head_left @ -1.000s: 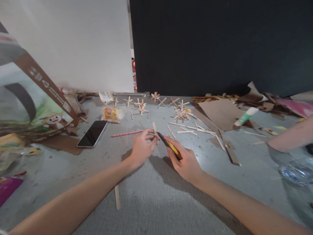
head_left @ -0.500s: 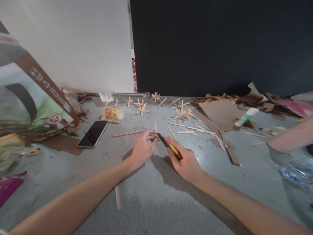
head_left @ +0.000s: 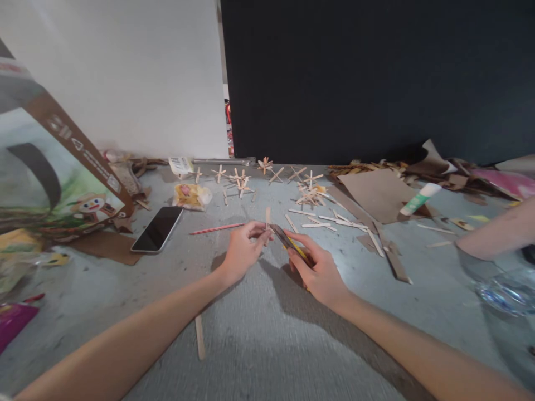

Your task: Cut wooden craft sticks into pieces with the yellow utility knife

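A wooden craft stick is pinched upright in the fingertips of the left hand. A yellow-and-black utility knife is gripped in the closed right hand, its tip just beside the stick's lower part.

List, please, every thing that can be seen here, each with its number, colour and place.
wooden stick: one, pale, upright in left hand
utility knife: one, yellow and black, in right hand
stick stars: several, pale, far middle of surface
loose sticks: many, pale, beyond right hand
phone: one, black, left of the hands
striped straw: one, pink, between phone and left hand
cardboard sheet: one, brown, far right
glue stick: one, white and green, at cardboard's right edge
printed box: one, brown-edged, far left
another person's arm: one, right edge
left hand: one, pinches the stick
right hand: one, grips the knife
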`<state>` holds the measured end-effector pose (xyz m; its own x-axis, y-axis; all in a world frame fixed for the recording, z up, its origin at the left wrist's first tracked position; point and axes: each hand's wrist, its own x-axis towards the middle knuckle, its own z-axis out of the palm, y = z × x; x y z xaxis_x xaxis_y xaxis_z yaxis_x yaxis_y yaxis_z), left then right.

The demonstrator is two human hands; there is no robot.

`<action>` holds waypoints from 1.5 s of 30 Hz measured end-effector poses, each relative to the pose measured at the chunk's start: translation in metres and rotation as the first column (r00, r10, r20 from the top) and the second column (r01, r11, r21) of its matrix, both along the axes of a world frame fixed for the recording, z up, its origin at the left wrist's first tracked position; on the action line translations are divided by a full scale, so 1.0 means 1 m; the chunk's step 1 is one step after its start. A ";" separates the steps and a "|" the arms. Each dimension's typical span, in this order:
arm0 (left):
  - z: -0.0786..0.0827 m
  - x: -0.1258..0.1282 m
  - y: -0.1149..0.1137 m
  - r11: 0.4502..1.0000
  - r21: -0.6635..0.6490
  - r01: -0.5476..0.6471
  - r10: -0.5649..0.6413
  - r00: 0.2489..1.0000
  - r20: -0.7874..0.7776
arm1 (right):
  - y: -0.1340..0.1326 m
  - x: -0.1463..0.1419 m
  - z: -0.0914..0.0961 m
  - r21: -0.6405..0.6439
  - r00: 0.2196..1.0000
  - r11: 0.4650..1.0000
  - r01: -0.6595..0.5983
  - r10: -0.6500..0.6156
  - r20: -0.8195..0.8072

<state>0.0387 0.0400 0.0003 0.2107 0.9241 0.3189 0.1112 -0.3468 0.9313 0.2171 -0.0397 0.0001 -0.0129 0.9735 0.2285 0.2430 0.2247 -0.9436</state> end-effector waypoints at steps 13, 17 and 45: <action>-0.003 -0.001 0.000 0.999 0.044 -0.003 0.006 0.998 -0.059 | 0.000 0.000 -0.001 0.052 0.996 0.999 0.017 -0.021 0.086; -0.002 -0.001 -0.001 0.999 0.037 -0.004 0.006 0.998 -0.063 | 0.000 0.001 -0.002 0.079 0.992 0.997 0.022 -0.032 0.120; -0.001 -0.003 0.001 0.998 0.041 0.043 -0.041 0.998 -0.051 | 0.002 0.000 0.002 -0.088 0.999 0.996 -0.024 0.021 -0.039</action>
<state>0.0359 0.0406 -0.0010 0.2655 0.9000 0.3457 0.1417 -0.3911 0.9094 0.2170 -0.0379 0.0022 -0.0278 0.9895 0.1420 0.2024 0.1447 -0.9686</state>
